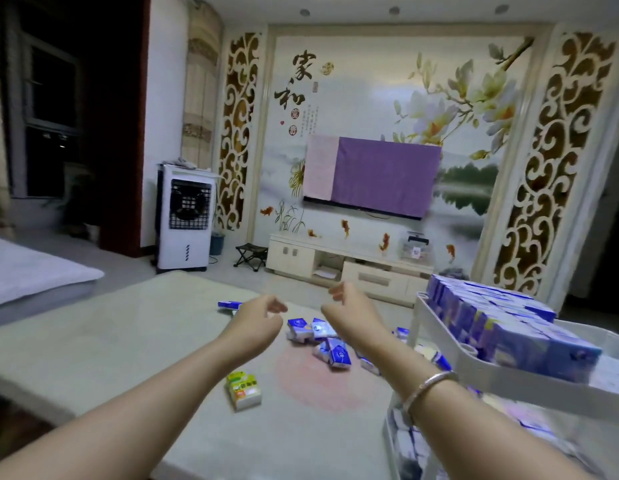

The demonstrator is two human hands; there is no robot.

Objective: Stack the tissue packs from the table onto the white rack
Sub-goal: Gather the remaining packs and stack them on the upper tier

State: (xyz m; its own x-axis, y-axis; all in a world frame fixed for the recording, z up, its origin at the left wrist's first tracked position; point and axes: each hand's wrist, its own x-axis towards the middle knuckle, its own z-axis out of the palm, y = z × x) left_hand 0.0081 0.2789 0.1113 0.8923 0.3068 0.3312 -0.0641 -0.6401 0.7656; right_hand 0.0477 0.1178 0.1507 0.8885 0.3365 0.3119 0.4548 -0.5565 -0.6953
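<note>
Both hands, left (263, 311) and right (346, 299), hovered empty with loosely curled fingers. The packs (322, 337) lay just beneath and between them (a loose heap). A hasty double grab could scatter packs, or topple the rack's (474, 355) crowded row.

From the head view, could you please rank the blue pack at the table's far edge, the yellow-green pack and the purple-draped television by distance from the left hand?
1. The blue tissue pack at the table's far edge, just left of the left hand.
2. The yellow-green tissue pack, on the table, nearer the person.
3. The purple-draped television, on the far wall.
</note>
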